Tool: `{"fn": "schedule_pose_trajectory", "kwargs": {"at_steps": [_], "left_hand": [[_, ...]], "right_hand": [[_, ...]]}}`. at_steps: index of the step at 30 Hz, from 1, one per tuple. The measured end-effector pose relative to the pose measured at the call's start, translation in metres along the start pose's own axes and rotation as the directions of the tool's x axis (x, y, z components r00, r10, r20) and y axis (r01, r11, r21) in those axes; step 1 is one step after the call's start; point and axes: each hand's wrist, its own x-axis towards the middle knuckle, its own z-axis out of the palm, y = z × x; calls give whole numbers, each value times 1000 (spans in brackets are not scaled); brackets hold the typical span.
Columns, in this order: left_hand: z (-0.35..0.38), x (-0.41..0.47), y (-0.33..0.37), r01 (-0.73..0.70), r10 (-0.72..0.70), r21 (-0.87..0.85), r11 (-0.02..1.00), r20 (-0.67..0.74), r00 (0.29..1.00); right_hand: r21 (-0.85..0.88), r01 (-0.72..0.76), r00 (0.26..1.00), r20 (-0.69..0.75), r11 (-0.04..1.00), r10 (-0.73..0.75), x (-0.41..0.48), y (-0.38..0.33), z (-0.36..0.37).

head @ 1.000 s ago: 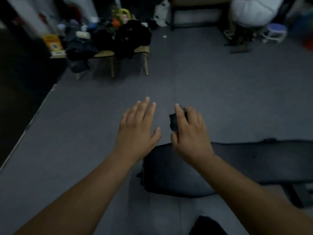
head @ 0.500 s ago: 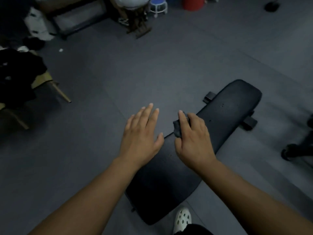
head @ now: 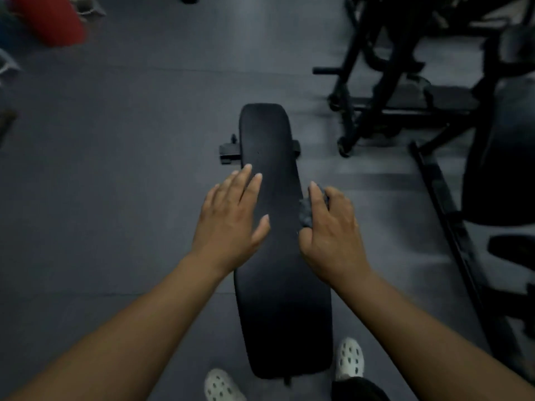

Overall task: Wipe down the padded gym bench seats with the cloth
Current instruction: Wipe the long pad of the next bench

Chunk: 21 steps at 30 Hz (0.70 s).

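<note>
Within right hand (head: 330,227) grip, cloth (head: 305,215), at bench (head: 269,134) edge

Dim room. Grey mat floor (head: 115,146) with faint seams. Far ahead and left of the left hand (head: 228,218): a red rounded object (head: 49,21), blurred. Ahead and right of the right hand (head: 330,230): a black machine frame (head: 376,82) standing on the floor. Right of that hand: a long black rail (head: 440,192) and, beyond it, a dark bulky shape (head: 498,169).
</note>
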Motion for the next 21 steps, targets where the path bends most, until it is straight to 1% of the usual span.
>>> {"fn": "schedule_pose_trajectory", "kwargs": {"at_steps": [3,9,11,15,18,21], "left_hand": [[-1,-13,-3,-137,138,-21,990,74,988],[8,-38,-9,-319,318,-25,947,180,931],[6,-49,-12,-357,353,-17,934,200,914],[-9,-77,-22,-450,441,1,893,193,877],[-18,-84,-42,-458,450,3,889,179,875],[-20,-81,-68,-477,472,-35,878,215,855]], "right_hand": [[-32,-170,985,-15,985,170,-40,-14,-6],[-56,-396,916,-86,917,391,-110,-40,-4],[-45,-432,898,-114,901,425,-131,-51,-2],[-10,-483,866,-158,876,475,-167,-76,8],[21,-516,841,-178,856,511,-171,-98,19],[24,-535,829,-181,845,530,-166,-125,30]]}}
